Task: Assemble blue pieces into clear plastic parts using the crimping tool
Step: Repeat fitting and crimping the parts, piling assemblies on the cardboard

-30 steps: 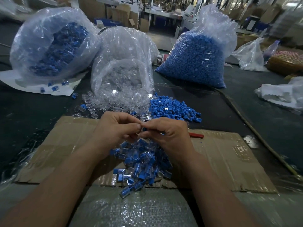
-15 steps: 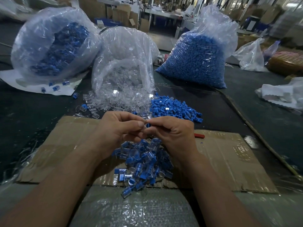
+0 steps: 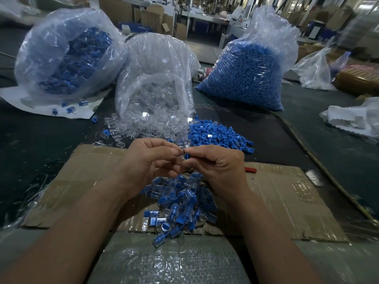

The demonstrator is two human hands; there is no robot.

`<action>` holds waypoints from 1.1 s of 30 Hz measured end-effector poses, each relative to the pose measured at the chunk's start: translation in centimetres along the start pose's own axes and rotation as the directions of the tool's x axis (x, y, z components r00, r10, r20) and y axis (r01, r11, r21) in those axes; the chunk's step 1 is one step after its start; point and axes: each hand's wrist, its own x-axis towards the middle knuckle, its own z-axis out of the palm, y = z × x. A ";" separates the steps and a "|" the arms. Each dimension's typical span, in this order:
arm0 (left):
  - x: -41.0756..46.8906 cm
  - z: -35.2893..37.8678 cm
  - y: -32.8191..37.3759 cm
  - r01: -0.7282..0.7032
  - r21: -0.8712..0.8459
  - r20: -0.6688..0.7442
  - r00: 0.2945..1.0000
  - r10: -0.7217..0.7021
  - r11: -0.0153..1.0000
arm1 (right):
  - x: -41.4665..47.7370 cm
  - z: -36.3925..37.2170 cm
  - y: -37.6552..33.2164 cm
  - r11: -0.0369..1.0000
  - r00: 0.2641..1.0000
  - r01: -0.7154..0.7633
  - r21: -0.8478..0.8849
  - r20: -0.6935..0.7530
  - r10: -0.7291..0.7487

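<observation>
A blue piece [image 3: 186, 156] is being pinched in the fingertips of the right hand [image 3: 220, 170], close above a heap [image 3: 180, 203] of joined blue-and-clear parts. The left hand [image 3: 148, 160] is pinching what appears to be a clear part [image 3: 181, 159], glassy and hard to make out, and the two hands are meeting thumb to forefinger, apparently pressing one into the other. They are working directly over the heap, likely so each finished part can drop straight onto it. Loose blue pieces [image 3: 217, 134] and clear parts [image 3: 143, 130] spilling from an open bag [image 3: 155, 64] are lying just beyond, within easy reach. A red-handled object [image 3: 250, 170], possibly the crimping tool, is lying on the cardboard [image 3: 287, 197], mostly hidden behind the right hand. The cardboard is covering a dark worktable [image 3: 41, 152]; cartons [image 3: 152, 16] and benches [image 3: 205, 16] are filling the dim workshop behind.
</observation>
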 end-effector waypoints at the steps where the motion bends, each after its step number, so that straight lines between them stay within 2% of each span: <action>1: 0.0 0.0 0.0 -0.002 0.018 0.000 1.000 0.002 1.000 | 0.0 0.0 0.0 1.000 1.000 -0.019 0.013 0.002 0.019; 8: 0.1 0.2 -0.1 0.007 0.038 -0.004 1.000 -0.007 0.999 | 0.1 -0.2 -0.3 0.999 0.999 -0.037 -0.008 0.036 0.037; 16: 0.2 0.2 -0.4 0.004 0.129 -0.043 0.999 0.002 0.992 | 0.2 -0.2 -0.7 0.979 0.994 0.060 -0.194 0.104 -0.041; 19: 0.3 0.0 -0.5 0.009 0.120 -0.039 0.999 -0.004 0.993 | 0.6 -0.9 -1.4 0.960 0.986 -0.018 -0.278 0.154 0.063; 21: 0.4 -0.1 -0.5 0.001 0.081 -0.073 0.997 0.004 0.997 | 1.1 -2.1 -1.5 0.920 0.964 -0.192 -0.342 0.112 0.243; 24: 0.6 -0.3 -0.7 -0.028 0.041 -0.120 0.992 0.033 0.999 | 1.3 -4.8 -0.9 0.819 0.901 -0.383 -0.427 0.021 0.433; 26: 0.7 -0.2 -0.7 -0.037 0.034 -0.133 0.990 0.041 0.999 | 1.3 -6.4 -0.3 0.726 0.835 -0.457 -0.515 0.035 0.550; 29: 0.8 -0.3 -0.7 -0.037 0.017 -0.144 0.989 0.039 0.999 | 1.0 -7.8 0.3 0.587 0.656 -0.548 -0.596 0.129 0.744; 31: 0.8 -0.4 -0.7 -0.032 0.008 -0.149 0.988 0.033 0.999 | 0.9 -7.7 0.2 0.528 0.535 -0.570 -0.629 0.204 0.820; 33: 0.8 -0.4 -0.7 -0.032 0.008 -0.146 0.989 0.033 0.999 | 1.0 -7.3 0.1 0.502 0.484 -0.527 -0.686 0.244 0.840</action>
